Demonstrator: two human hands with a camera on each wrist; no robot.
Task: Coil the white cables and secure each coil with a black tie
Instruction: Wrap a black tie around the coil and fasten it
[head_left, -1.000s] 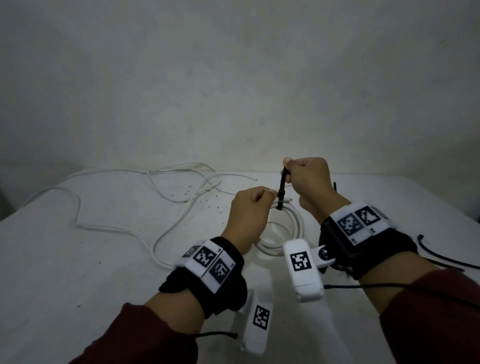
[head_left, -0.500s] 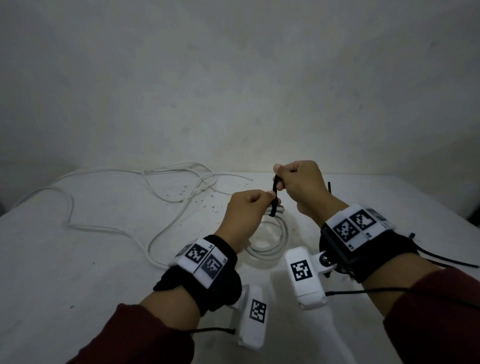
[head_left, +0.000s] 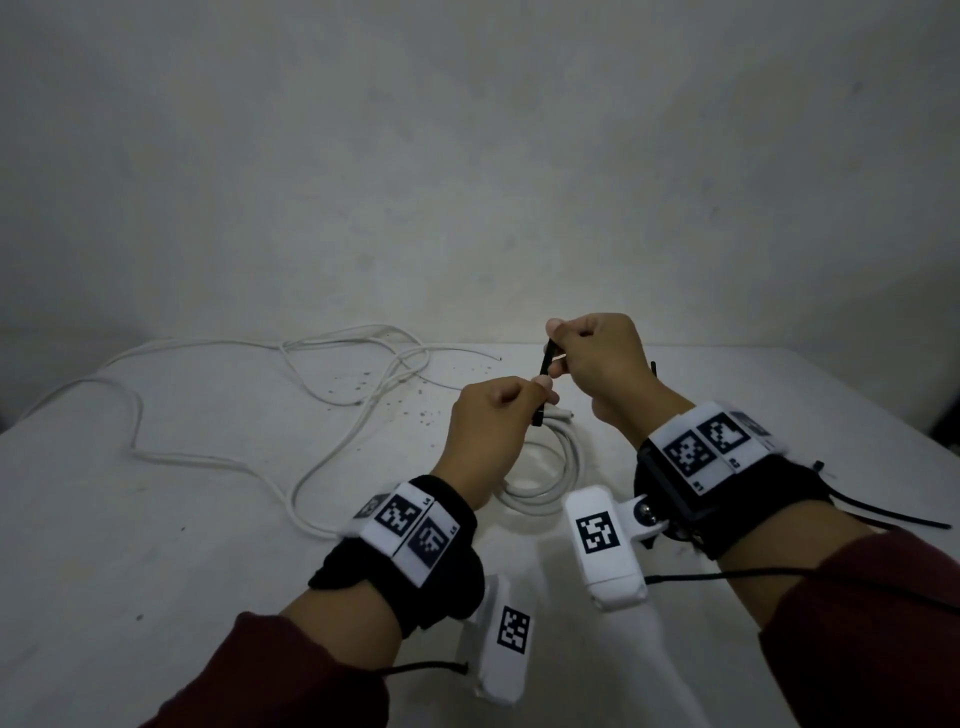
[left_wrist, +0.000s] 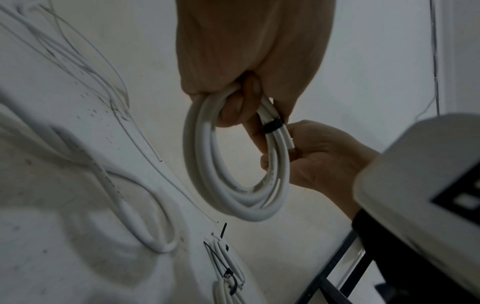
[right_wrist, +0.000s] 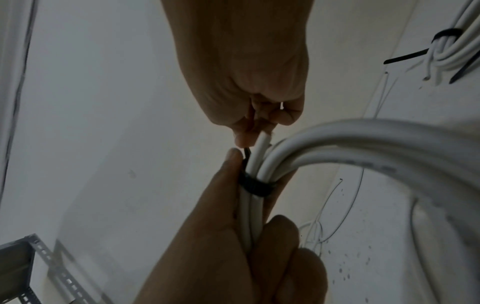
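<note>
The coiled white cable (left_wrist: 233, 201) looks like smooth, slightly glossy plastic, the black tie (right_wrist: 255, 186) round it is matt and ribbed, and the desk (head_left: 156, 545) is a dull, speckled white surface.

Dim, grey, grainy light throughout; wide-angle bending at edges, wrist views softly blurred.

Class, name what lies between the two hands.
A taut black tie spans from right hand down to left hand holding the white coil; head view shows it.
</note>
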